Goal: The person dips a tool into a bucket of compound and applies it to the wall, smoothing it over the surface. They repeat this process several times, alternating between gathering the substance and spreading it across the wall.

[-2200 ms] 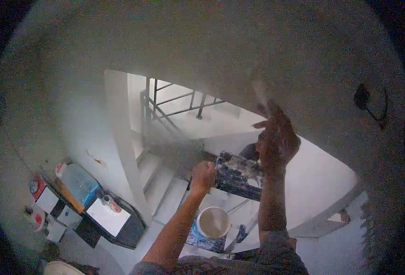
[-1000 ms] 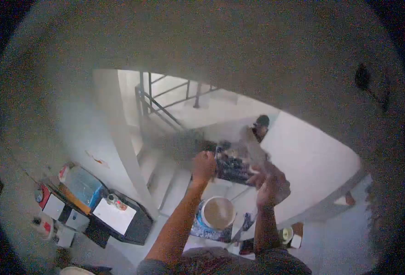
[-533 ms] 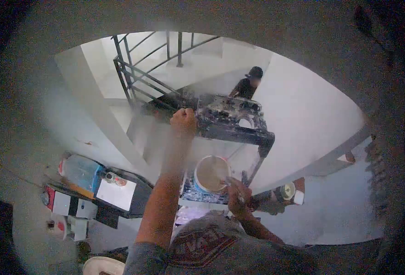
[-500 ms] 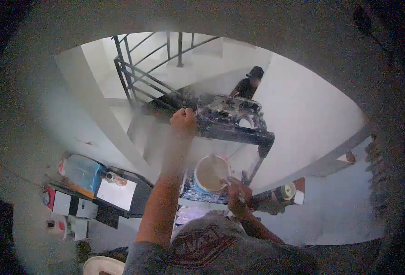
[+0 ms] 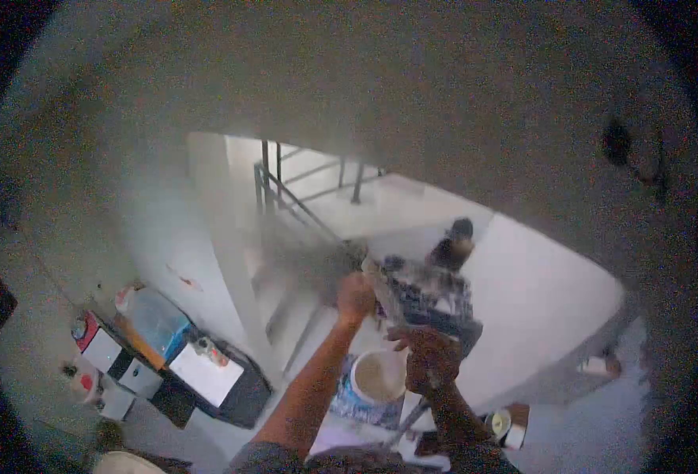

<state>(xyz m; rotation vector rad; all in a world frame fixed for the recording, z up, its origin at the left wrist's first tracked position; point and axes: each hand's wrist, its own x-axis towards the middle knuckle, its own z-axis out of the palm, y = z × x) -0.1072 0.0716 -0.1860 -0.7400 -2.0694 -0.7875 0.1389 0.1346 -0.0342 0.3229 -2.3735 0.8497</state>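
My left hand (image 5: pixel 355 296) is closed around the left edge of a paint-spattered ladder top (image 5: pixel 436 304). My right hand (image 5: pixel 428 359) hovers just below that top and beside a white bucket (image 5: pixel 376 378) of pale paste on a lower shelf. Its fingers are curled around a small putty knife whose blade is blurred. A grey ceiling (image 5: pixel 364 71) fills the upper view.
Another person in a dark cap (image 5: pixel 459 235) stands on the stairs beyond the ladder. A dark stair railing (image 5: pixel 301 197) runs behind. Far below at the left sit a blue container (image 5: pixel 155 322), a white panel (image 5: pixel 205 373) and small boxes. A tape roll (image 5: pixel 499 423) lies lower right.
My right hand came down from the ceiling, dipped at the bucket's rim, and has now risen to just below the ladder top. My left hand has kept its hold. The view has tilted back up.
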